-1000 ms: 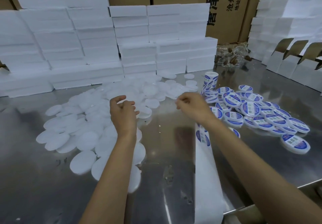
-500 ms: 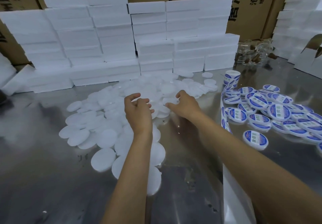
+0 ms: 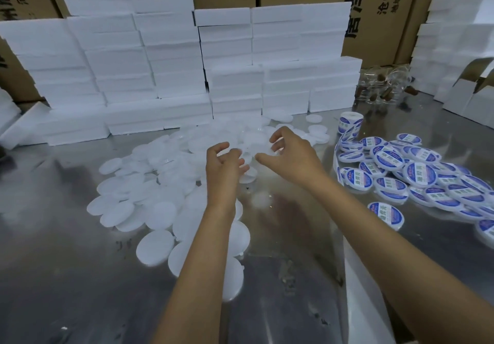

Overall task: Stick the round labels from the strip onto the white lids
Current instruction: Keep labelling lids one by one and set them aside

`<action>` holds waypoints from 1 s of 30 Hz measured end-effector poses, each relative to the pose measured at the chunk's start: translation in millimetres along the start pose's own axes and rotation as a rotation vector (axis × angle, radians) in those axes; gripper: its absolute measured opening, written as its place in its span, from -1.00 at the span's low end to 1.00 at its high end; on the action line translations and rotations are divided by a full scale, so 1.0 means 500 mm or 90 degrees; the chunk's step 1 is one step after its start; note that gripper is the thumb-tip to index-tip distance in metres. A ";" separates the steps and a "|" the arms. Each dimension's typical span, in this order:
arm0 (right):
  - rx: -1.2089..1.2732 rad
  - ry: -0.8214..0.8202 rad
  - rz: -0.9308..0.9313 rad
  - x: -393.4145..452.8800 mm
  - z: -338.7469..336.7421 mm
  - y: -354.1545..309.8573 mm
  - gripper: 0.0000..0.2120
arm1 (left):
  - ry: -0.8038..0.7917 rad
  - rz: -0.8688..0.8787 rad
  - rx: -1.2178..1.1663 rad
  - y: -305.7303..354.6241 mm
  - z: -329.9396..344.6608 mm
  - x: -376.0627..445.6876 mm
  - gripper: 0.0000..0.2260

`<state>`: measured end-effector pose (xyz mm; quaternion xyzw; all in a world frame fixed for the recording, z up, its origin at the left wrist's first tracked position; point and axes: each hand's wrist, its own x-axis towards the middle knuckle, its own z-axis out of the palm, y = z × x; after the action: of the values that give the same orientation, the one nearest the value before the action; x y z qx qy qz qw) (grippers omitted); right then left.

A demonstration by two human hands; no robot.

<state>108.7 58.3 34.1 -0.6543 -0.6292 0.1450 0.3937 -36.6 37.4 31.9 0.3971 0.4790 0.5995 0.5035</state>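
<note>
Two forearms are seen reaching up from the lower edge over a steel table [image 3: 66, 290]; the left hand [image 3: 223, 168] is held with fingers curled loosely, whether on a lid cannot be told; the right hand [image 3: 287, 151] has fingers bent and spread above the white lids [image 3: 149, 191], plain flat discs heaped at centre left; labelled lids [image 3: 417, 175], blue and white, are piled at right beside the label strip [image 3: 340, 145] and its roll [image 3: 348, 124]; foam blocks [image 3: 160, 62] are stacked behind.
</note>
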 end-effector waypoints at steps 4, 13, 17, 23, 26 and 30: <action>0.042 -0.015 -0.100 -0.055 -0.034 -0.009 -0.62 | -0.196 -0.080 -0.118 -0.006 0.014 -0.016 -0.69; 0.042 0.070 0.027 -0.113 -0.141 0.085 -0.89 | -0.238 -0.104 -0.158 -0.011 0.021 -0.027 -0.65; 0.026 0.015 0.136 -0.145 -0.163 0.147 -0.85 | -0.242 -0.109 -0.148 -0.016 0.025 -0.029 -0.70; -0.059 -0.151 0.019 -0.153 -0.104 0.134 -0.73 | -0.223 -0.071 -0.078 -0.029 0.032 -0.029 -0.70; -0.112 -0.146 -0.009 -0.151 -0.085 0.122 -0.58 | -0.202 -0.064 0.016 -0.031 0.029 -0.024 -0.70; -0.169 -0.144 -0.024 -0.151 -0.065 0.104 -0.40 | -0.201 -0.071 0.068 -0.033 0.025 -0.023 -0.72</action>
<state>155.3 -18.3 -4.1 -0.6681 -0.6952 0.1260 0.2334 -18.8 28.9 18.9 0.4854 0.4464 0.4742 0.5834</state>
